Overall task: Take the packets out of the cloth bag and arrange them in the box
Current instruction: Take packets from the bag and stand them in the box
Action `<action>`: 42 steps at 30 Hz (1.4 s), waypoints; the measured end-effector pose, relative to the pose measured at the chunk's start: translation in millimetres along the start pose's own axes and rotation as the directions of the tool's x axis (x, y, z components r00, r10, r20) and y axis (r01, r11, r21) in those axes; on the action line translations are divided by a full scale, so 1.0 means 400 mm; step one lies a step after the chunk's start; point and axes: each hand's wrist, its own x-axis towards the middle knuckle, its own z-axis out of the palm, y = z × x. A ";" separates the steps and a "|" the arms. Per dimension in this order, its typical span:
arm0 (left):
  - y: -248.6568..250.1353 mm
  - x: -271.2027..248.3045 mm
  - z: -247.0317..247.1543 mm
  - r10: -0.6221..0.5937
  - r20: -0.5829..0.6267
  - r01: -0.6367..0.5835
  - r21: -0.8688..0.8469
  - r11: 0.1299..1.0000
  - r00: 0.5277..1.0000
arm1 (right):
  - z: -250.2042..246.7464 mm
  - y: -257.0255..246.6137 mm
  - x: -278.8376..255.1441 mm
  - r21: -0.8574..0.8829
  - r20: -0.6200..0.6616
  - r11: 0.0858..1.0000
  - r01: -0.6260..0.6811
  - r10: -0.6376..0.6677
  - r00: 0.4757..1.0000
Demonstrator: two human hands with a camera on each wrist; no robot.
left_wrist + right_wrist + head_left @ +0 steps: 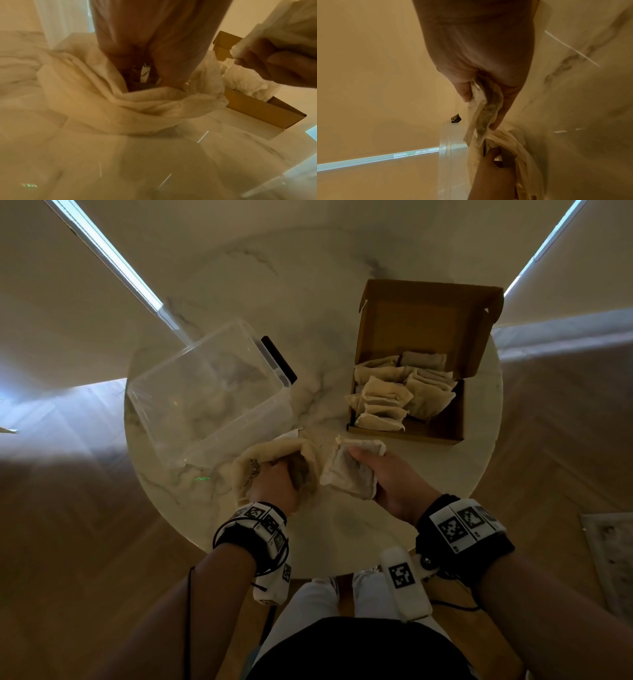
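A cream cloth bag [253,470] lies on the round marble table [428,470], its mouth facing right. My left hand [274,484] grips the bag's rim, fingers curled into the opening [137,75]. My right hand [380,474] holds a small stack of pale packets [349,470] just right of the bag's mouth, thumb on top; the right wrist view shows the packets [482,112] pinched between thumb and fingers. The brown cardboard box [445,426] stands open at the back right, with several packets [394,395] in rows inside.
A clear plastic tub [205,392] stands tilted at the left of the table, touching the bag. A dark flat object [279,359] lies behind it. The box lid [424,316] stands upright at the back. Wooden floor surrounds the table.
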 end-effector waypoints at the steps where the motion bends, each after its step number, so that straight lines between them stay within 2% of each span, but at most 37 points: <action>1: 0.002 -0.003 -0.001 0.000 -0.009 0.000 0.002 1.000 1.000 | -0.001 -0.001 0.001 -0.005 0.001 1.000 -0.002 0.002 1.000; 4: 0.008 -0.013 -0.017 0.009 -0.042 -0.009 -0.003 1.000 0.999 | -0.001 -0.002 0.004 -0.010 0.001 1.000 -0.009 0.009 1.000; 10: 0.020 -0.059 -0.082 0.127 -0.124 -0.137 -0.077 0.988 0.984 | -0.001 -0.002 0.007 -0.014 0.005 1.000 0.017 -0.017 1.000; 15: 0.033 -0.100 -0.152 0.186 -0.319 -0.258 -0.199 0.945 0.929 | -0.001 -0.002 0.003 -0.062 0.005 0.998 0.034 -0.034 0.999; 17: 0.042 -0.116 -0.182 0.192 -0.365 -0.335 -0.381 0.862 0.911 | 0.002 -0.002 -0.003 -0.101 0.005 0.994 0.047 -0.047 0.999; 19: 0.053 -0.134 -0.211 0.168 -0.350 -0.361 -0.611 0.705 0.921 | 0.003 0.002 -0.004 -0.143 -0.007 0.988 0.062 -0.063 0.998; 21: 0.065 -0.147 -0.235 0.127 -0.281 -0.305 -0.800 0.516 0.951 | 0.008 0.006 -0.006 -0.180 -0.017 0.981 0.072 -0.076 0.997; 22: 0.072 -0.151 -0.242 0.130 -0.233 -0.267 -0.846 0.461 0.964 | 0.012 0.009 -0.007 -0.188 -0.016 0.979 0.075 -0.080 0.997; 23: 0.079 -0.153 -0.246 0.147 -0.186 -0.233 -0.859 0.456 0.972 | 0.018 0.011 -0.009 -0.194 -0.002 0.978 0.079 -0.081 0.997; 26: 0.096 -0.156 -0.245 0.204 -0.089 -0.191 -0.805 0.562 0.975 | 0.035 0.015 -0.018 -0.169 0.092 0.979 0.114 -0.099 0.991; 30: 0.105 -0.159 -0.247 0.210 -0.054 -0.169 -0.798 0.579 0.976 | 0.049 0.019 -0.028 -0.104 0.201 0.986 0.129 -0.106 0.974; 37: 0.093 -0.174 -0.245 0.219 0.036 -0.117 -0.756 0.644 0.975 | 0.053 0.007 -0.038 -0.057 0.140 0.986 0.155 -0.146 0.979; 39: 0.093 -0.175 -0.243 0.215 -0.007 -0.151 -0.733 0.664 0.977 | 0.056 0.005 -0.040 -0.063 0.149 0.984 0.166 -0.155 0.977; 42: 0.097 -0.174 -0.255 0.242 -0.223 -0.328 -0.693 0.642 0.944 | 0.060 0.003 -0.047 -0.081 0.178 0.979 0.188 -0.172 0.969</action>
